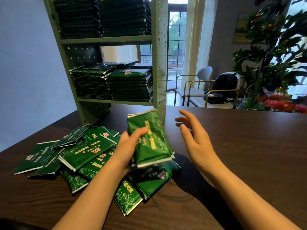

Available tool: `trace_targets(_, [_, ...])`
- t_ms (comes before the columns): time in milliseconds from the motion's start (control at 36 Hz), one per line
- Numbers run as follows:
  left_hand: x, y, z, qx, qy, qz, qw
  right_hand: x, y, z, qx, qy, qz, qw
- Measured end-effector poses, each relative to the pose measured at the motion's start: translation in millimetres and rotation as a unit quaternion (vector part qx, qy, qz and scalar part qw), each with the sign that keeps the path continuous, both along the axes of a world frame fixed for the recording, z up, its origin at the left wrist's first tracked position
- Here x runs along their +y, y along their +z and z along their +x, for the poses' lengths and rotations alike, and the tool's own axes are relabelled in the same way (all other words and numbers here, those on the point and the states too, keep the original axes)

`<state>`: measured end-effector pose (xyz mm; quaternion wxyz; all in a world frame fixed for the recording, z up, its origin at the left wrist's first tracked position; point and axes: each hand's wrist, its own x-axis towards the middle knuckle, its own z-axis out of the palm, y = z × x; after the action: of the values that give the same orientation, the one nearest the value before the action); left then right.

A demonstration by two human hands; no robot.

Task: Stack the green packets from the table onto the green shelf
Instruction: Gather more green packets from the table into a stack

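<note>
Left hand: the left hand (128, 145) grips a small stack of packets (149, 140), thumb curled over the top, lifted above the table (240, 146).
Right hand: the right hand (194, 138) is spread and holds nothing, just beside the stack.
Loose packets: the pile (79, 153) lies near the table's left edge.
Shelf: the shelf (158, 52) stands at the table's far edge, with stacks inside.

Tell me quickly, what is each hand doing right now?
Left hand: closed around a few green plastic packets, lifted above the pile.
Right hand: open, holding nothing.
</note>
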<state>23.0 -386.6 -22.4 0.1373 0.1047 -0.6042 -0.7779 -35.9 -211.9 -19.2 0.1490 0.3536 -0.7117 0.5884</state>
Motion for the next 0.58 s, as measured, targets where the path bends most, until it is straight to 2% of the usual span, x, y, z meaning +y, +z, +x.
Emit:
trace_targets(83, [-10.4,0.7,-1.2,-0.009,0.060,0.074,0.995,3.7,-5.1,-5.2,-0.055,0.024,0.053,0.997])
trace_targets(194, [-20.8,3.1,0.2,0.011,0.091,0.117,0.989,1.1,-16.3,-8.3,-0.110,0.117,0.211,0.964])
trace_targets(278, [-24.1,3.6,1.6,0.024,0.086,0.141,0.986,-2.9,-22.2,-2.8,-0.083,0.164,0.325,0.928])
trace_targets(389, [-22.6,4.6,3.4,0.024,0.071,0.141,0.987,-8.5,-16.6,7.7,-0.037,0.204,0.389,0.897])
trace_targets(500, [-22.4,3.3,2.8,0.020,0.071,0.146,0.986,-5.8,-4.1,13.9,0.005,0.198,0.445,0.873])
trace_targets(583, [-20.5,4.3,2.4,0.023,0.076,0.150,0.986,-0.4,-0.6,10.2,0.043,0.152,0.491,0.857])
